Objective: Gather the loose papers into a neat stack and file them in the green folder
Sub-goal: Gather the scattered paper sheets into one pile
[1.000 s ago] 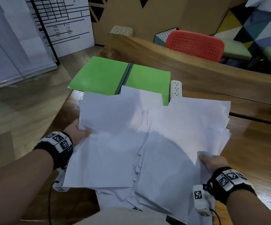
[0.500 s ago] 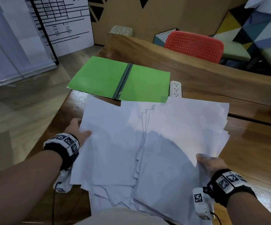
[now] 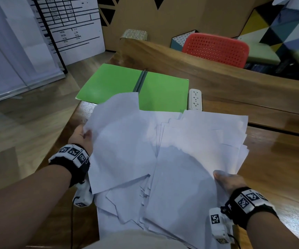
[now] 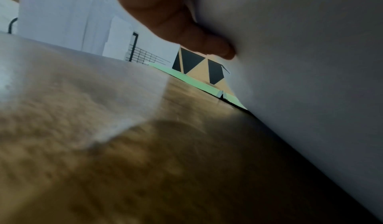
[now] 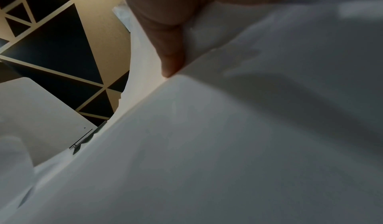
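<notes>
The green folder (image 3: 132, 87) lies open on the table (image 3: 279, 168) in the upper middle of the frame, spine running away from the person, just beyond the loose papers (image 3: 163, 159), which fan across the centre; the left hand (image 3: 80, 136) grips their left edge nearer the folder, the right hand (image 3: 227, 182) pinches the lower right corner, forearms spread apart

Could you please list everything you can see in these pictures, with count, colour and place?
papers: many loose, white, fanned between both hands above the desk
green folder: one, open flat beyond the papers
desk: one, brown wood
power strip: one, white, right of the folder
chair: one, red, behind the desk's far ledge
board: one, white, printed table, far left
left hand: holds the papers' left edge
right hand: grips the right edge
</notes>
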`<action>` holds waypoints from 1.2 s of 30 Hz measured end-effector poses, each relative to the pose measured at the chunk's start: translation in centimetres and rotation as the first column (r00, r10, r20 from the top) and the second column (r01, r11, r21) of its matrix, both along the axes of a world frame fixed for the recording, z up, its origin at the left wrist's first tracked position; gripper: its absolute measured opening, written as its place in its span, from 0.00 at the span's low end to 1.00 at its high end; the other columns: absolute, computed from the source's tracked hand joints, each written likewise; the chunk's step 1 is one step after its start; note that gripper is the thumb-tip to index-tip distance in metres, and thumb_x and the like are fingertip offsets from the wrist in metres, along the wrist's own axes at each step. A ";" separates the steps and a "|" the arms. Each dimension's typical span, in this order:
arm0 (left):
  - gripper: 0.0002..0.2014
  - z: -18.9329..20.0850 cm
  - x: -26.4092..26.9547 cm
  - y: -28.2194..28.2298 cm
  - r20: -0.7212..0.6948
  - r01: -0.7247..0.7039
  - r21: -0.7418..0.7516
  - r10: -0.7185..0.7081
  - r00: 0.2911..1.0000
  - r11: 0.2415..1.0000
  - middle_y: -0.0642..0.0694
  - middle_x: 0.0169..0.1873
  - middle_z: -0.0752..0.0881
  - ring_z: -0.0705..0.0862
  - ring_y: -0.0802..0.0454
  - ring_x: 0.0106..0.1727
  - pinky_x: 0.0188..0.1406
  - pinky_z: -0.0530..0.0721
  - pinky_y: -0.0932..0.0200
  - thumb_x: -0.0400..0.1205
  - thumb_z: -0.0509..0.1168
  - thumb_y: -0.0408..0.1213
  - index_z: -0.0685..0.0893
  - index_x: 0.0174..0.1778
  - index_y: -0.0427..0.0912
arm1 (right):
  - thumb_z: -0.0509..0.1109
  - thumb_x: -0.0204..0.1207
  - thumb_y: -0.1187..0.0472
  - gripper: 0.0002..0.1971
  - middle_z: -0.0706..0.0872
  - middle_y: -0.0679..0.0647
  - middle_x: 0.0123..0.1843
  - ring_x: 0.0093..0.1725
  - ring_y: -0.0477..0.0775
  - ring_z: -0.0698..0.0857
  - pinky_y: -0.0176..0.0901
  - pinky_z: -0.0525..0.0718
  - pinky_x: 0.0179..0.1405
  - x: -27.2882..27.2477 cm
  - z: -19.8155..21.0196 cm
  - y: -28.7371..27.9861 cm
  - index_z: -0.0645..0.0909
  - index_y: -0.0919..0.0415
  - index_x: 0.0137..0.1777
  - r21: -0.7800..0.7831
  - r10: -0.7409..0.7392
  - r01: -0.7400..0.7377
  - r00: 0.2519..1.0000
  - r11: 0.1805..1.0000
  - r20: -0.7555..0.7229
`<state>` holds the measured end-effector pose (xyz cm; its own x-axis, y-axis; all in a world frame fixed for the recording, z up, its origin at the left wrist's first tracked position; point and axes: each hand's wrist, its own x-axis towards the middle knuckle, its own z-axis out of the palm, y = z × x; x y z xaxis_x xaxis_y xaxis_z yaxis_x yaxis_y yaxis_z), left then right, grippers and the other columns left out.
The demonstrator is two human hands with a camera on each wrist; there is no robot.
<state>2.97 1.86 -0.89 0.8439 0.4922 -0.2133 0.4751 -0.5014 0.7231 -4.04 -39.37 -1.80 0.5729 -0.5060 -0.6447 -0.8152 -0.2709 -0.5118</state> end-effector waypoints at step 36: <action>0.25 -1.1 3.0 0.8 -0.441 0.208 0.020 -0.178 0.880 0.978 0.41 0.51 0.85 0.84 0.37 0.47 0.57 0.83 0.44 0.65 0.62 0.38 0.73 0.60 0.48 | 0.71 0.70 0.53 0.19 0.85 0.62 0.41 0.36 0.59 0.82 0.44 0.76 0.31 0.1 -1.0 -0.5 0.81 0.72 0.49 -0.036 0.064 -0.065 0.997 0.997 -0.048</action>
<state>6.00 2.68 -2.01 0.7534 0.3547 -0.5537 0.6232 -0.6540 0.4289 -3.99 -39.89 -2.76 0.5750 -0.4931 -0.6529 -0.8182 -0.3420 -0.4622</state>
